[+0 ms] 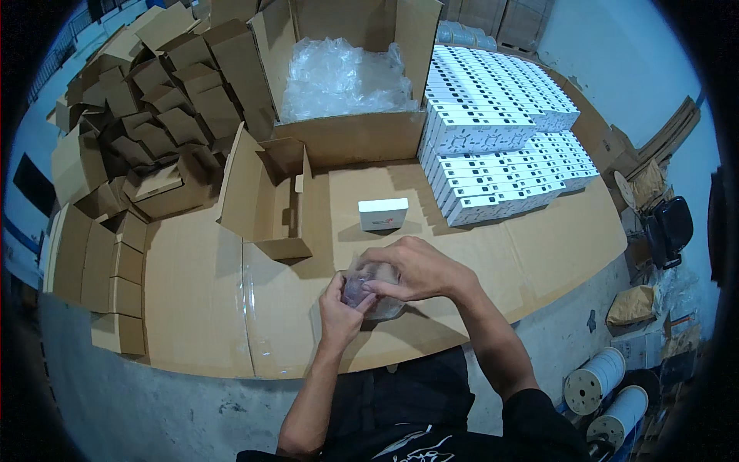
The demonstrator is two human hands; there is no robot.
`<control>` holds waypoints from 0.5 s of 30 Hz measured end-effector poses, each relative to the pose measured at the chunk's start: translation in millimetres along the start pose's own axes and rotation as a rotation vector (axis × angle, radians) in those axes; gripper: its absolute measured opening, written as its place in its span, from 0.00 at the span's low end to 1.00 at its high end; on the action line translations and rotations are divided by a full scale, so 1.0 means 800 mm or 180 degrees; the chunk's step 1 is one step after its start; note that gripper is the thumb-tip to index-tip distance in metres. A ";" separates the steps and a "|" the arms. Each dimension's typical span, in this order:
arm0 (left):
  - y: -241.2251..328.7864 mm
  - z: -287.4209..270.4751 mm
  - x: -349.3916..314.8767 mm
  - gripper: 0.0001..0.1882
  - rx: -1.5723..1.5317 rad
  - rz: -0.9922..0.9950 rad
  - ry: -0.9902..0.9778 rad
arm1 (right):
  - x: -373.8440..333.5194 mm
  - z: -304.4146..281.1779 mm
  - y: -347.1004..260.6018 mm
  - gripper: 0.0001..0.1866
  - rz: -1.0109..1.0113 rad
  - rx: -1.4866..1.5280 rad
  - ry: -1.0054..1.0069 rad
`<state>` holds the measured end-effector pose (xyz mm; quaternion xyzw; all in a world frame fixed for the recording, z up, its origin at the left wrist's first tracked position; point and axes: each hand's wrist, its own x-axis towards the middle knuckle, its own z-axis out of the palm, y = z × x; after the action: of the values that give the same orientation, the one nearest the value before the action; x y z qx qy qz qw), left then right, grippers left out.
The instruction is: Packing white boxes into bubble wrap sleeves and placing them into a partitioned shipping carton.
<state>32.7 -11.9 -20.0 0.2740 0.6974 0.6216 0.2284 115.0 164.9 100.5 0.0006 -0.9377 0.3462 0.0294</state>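
Pinching a clear plastic bag [385, 309] in closed, bent grips, the left hand [339, 312] and right hand [425, 269] are holding it over the cardboard sheet [192, 308], while a small white box [383, 216] is standing just beyond, right of an open brown box [283, 248].
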 end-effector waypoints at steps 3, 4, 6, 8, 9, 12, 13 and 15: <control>0.012 0.004 -0.002 0.28 -0.0090 0.0274 0.0027 | 0.005 -0.010 0.009 0.24 -0.0314 0.0180 -0.0248; 0.014 0.003 -0.001 0.28 -0.0093 0.0280 0.0016 | 0.006 -0.011 0.013 0.27 -0.0559 0.0181 -0.0249; 0.016 0.000 0.000 0.29 -0.0085 -0.0064 -0.0372 | 0.010 -0.013 0.016 0.28 -0.0601 0.0155 -0.0313; 0.006 -0.004 0.002 0.29 0.0004 -0.0049 -0.0467 | 0.013 -0.018 0.013 0.29 -0.0652 0.0134 -0.0383; 0.004 -0.005 0.003 0.29 0.0087 -0.0039 -0.0559 | 0.014 -0.023 0.008 0.30 -0.0492 0.0121 -0.0500; 0.009 -0.001 0.002 0.26 -0.0212 -0.0108 -0.0605 | 0.012 -0.030 0.012 0.30 -0.0561 0.0093 -0.0305; 0.016 -0.001 0.002 0.26 -0.0217 -0.0104 -0.0618 | 0.010 -0.033 0.015 0.31 -0.0786 0.0075 0.0011; 0.030 -0.003 0.002 0.24 -0.0228 -0.0647 -0.0772 | 0.011 -0.036 0.020 0.32 -0.0692 0.0084 0.0620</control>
<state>32.2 -10.5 4.1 0.2667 0.6662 0.5821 0.3823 107.8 195.5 112.4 0.0689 -0.9202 0.3517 0.1576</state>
